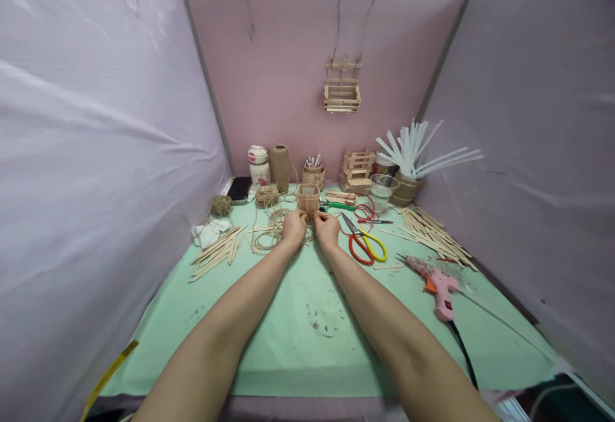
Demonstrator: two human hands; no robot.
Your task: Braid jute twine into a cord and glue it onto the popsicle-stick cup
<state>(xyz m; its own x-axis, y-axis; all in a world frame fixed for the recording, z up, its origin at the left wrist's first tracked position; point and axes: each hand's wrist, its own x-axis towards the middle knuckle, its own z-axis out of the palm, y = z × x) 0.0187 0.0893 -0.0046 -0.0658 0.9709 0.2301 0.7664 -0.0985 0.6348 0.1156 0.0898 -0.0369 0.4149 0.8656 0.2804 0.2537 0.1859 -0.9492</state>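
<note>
Both my arms reach forward over the green mat (pixel 288 339). My left hand (pixel 294 228) and my right hand (pixel 327 227) are side by side, fingers closed in a pinch right in front of a small open box of wooden sticks (pixel 308 198). They seem to pinch a thin strand of jute twine between them; the strand itself is too fine to make out. Loose coils of twine (pixel 270 233) lie just left of my left hand. Red and yellow scissors (pixel 364 243) lie to the right of my right hand.
A pink glue gun (pixel 436 284) with a black cord lies at right. Piles of craft sticks (pixel 217 252) (pixel 435 230) lie left and right. At the back stand a twine ball (pixel 220 205), phone (pixel 239 187), bottle (pixel 259 164), stick crates (pixel 357 170) and white sticks in a holder (pixel 413 153). Purple partitions enclose the desk.
</note>
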